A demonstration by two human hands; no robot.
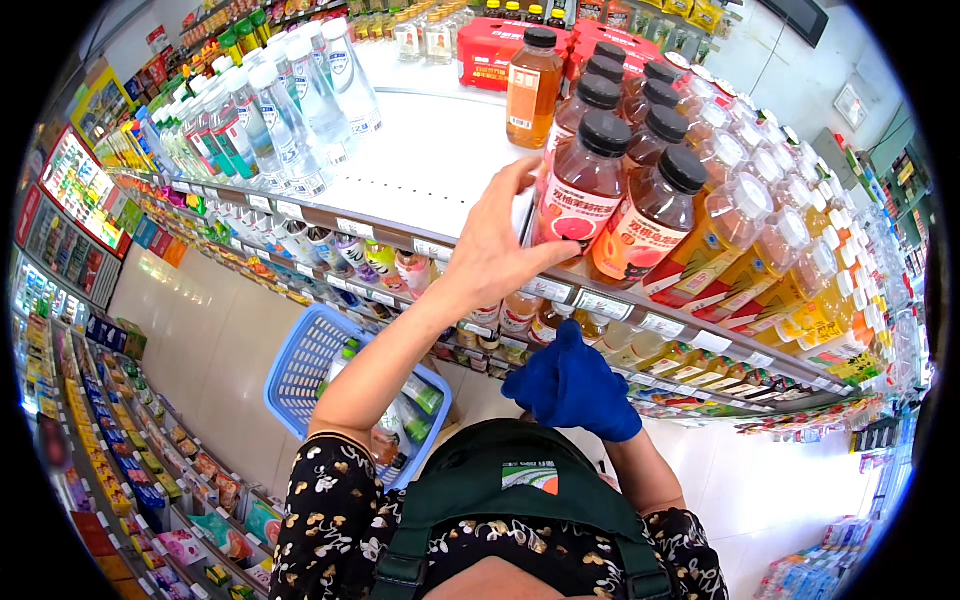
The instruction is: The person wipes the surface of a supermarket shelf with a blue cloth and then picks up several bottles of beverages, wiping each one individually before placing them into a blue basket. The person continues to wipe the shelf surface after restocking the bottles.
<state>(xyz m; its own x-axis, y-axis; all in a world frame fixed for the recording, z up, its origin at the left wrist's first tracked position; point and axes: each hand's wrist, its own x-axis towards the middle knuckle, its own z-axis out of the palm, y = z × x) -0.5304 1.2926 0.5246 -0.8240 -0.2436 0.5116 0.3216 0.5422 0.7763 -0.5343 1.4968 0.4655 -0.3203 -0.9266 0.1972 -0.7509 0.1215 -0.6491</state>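
Observation:
My left hand (499,240) reaches to the shelf front, its thumb across the lower label of a pink-labelled plastic drink bottle (579,187) and its fingers along the bottle's left side. Directly right of it stands a peach-labelled bottle (646,217) with the same black cap. More black-capped bottles line up behind these two. An amber bottle with an orange label (533,90) stands farther back, apart from the front ones. Below the shelf edge, my right hand is covered by a bunched blue cloth (574,382), which hides its fingers.
A blue plastic basket (300,360) holding several bottles is at my left. Clear water bottles (300,112) crowd the shelf's left part; yellow drink bottles (742,255) fill its right. Red drink cartons (480,52) sit behind. Price tags line the shelf edge (480,259).

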